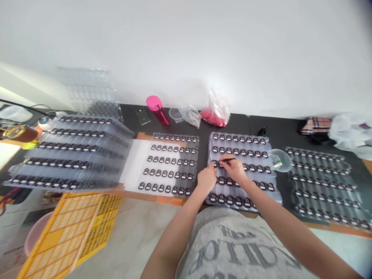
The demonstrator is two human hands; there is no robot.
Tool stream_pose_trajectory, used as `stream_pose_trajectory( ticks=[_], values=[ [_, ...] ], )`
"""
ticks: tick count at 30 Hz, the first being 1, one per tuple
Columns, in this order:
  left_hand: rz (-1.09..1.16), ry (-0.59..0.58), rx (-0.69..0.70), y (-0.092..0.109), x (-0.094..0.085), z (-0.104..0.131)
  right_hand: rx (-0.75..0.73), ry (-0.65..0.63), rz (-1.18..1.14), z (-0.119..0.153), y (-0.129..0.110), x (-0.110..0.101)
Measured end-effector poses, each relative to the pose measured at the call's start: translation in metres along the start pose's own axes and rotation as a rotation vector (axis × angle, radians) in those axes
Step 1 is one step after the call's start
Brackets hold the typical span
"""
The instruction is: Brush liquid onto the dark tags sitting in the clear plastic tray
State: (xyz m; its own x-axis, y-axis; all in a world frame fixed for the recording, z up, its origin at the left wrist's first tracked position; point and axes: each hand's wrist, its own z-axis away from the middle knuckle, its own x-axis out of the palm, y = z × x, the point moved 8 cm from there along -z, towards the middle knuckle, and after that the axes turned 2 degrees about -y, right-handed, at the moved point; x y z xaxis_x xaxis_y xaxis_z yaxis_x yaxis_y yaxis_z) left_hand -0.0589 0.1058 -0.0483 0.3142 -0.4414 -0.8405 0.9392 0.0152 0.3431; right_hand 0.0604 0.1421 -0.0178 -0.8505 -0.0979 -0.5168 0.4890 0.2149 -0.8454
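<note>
A clear plastic tray (241,145) lies in front of me, with rows of small black parts with white labels. My left hand (207,179) is closed at its left side, fingertips on a small black part (214,164) at the end of the middle row. In my right hand (236,169) is a thin dark pen-like tool (230,159), gripped between the fingers. Its tip points left toward that same part; whether it touches is too small to tell. My right hand and forearm cover some parts of the middle and lower rows.
Left stands a tall tray stack (116,155); beside it, more black parts rest on a tray over white paper (132,162). Another filled tray (322,178) is at right. Behind are a pink bottle (158,110), a phone (143,116) and bags (216,112). A yellow crate (72,232) sits below.
</note>
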Motion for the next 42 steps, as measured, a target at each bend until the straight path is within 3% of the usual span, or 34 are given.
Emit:
stream_pose_trajectory(
  ticks=[8, 18, 27, 42],
  values=[
    [-0.001, -0.04, -0.024, 0.0, 0.0, 0.001, 0.095, -0.01, -0.12, 0.001, 0.01, 0.004],
    [0.007, 0.024, 0.003, 0.0, 0.001, 0.0, 0.25, 0.034, -0.211, 0.002, 0.025, 0.003],
    [0.008, 0.005, -0.003, 0.0, 0.002, 0.0, 0.334, 0.073, -0.262, 0.001, 0.031, 0.004],
    [-0.027, 0.026, 0.056, 0.003, 0.003, -0.002, 0.277, 0.047, -0.129, 0.0, 0.023, 0.004]
  ],
)
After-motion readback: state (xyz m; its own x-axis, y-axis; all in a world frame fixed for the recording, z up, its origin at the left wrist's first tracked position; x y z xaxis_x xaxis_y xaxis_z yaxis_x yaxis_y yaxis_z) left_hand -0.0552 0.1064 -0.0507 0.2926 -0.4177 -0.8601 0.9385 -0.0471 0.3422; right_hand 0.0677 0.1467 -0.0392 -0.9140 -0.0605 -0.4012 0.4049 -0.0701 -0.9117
